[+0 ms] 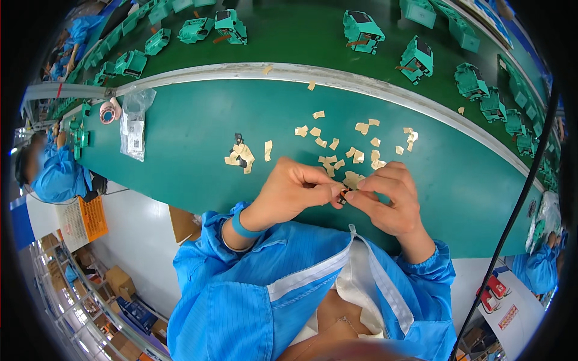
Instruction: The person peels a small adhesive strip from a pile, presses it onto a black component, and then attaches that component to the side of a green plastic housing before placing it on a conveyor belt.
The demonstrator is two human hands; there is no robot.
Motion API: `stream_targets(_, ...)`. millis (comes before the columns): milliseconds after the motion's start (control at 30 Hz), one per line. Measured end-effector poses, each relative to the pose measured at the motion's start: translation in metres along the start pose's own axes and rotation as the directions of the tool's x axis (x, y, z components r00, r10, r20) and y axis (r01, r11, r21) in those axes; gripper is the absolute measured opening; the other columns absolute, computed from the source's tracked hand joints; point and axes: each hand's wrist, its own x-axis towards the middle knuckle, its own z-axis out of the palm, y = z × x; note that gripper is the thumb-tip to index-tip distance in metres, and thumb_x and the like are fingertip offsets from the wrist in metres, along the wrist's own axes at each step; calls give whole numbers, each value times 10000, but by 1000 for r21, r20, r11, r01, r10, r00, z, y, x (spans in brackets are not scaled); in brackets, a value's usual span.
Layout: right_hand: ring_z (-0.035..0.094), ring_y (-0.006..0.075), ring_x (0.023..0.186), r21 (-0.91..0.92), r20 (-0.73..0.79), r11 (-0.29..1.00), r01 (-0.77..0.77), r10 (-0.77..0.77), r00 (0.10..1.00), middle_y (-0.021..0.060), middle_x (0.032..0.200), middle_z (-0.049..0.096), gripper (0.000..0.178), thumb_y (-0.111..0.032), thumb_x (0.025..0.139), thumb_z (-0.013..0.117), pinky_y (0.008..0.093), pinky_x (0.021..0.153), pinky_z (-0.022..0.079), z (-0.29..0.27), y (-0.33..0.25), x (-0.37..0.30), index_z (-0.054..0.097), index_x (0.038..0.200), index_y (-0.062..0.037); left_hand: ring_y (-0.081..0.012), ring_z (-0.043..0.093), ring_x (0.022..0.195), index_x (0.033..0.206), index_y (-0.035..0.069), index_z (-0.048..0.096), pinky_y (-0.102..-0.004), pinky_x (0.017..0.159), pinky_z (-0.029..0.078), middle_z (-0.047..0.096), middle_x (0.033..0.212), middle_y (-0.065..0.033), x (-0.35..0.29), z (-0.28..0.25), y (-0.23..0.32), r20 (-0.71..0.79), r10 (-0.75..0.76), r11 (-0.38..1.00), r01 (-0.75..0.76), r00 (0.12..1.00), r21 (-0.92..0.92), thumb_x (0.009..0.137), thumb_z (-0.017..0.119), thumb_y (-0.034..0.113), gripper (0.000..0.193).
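Fingertip grip of the left hand (294, 188) and right hand (391, 200) pinches a small dark part (343, 197), likely light, stiff, perhaps fragile; its edges seem safest to hold.

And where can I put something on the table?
Bare tabletop lies between the plastic bag and tan-and-black pile, also right of the right hand. Tan scraps crowd the space between that hand and the pale rail.

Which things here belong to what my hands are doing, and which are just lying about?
Likely in use:
small dark part, between left hand and right hand
perhaps the dark-and-cream pile

Likely just lying about:
loose cream scraps
clear plastic bag
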Motion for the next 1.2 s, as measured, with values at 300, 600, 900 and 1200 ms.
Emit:
stream_targets(300,516,222,1049,73,-450,753,-654,610,652,152,1167,521,795,-92,781,705,326,885,419,-18,78,33,224,1409,-8,-134,516,557,732,46,702,-256,488,399,608,619,-57,19,-8,-35,-176,608,564,-265,774,782,701,731,54,44)
stream_targets(600,581,151,805,299,-352,673,-677,737,577,115,890,621,771,-49,822,652,255,744,463,-23,153,20,182,1432,-19,-238,590,828,977,31,664,-293,700,485,650,993,-102,17,-15,-27,10,653,277,-251,757,928,659,765,68,335)
stream_targets(900,548,103,731,560,642,151,-814,543,542,89,854,614,737,-53,803,670,233,654,438,-34,32,64,270,1422,-57,-211,506,1151,1402,40,274,-363,935,435,512,1258,-138,13,0,4,160,46,968,-5,986,-250,735,761,110,829)
stream_targets(1200,627,142,833,717,74,356,-599,816,574,126,935,646,198,76,765,683,250,739,513,-31,-28,18,575,928,48,-305,612,1032,1252,3,438,-369,796,533,588,1149,-145,-2,18,-2,-175,48,916,-113,983,-384,808,653,69,498)
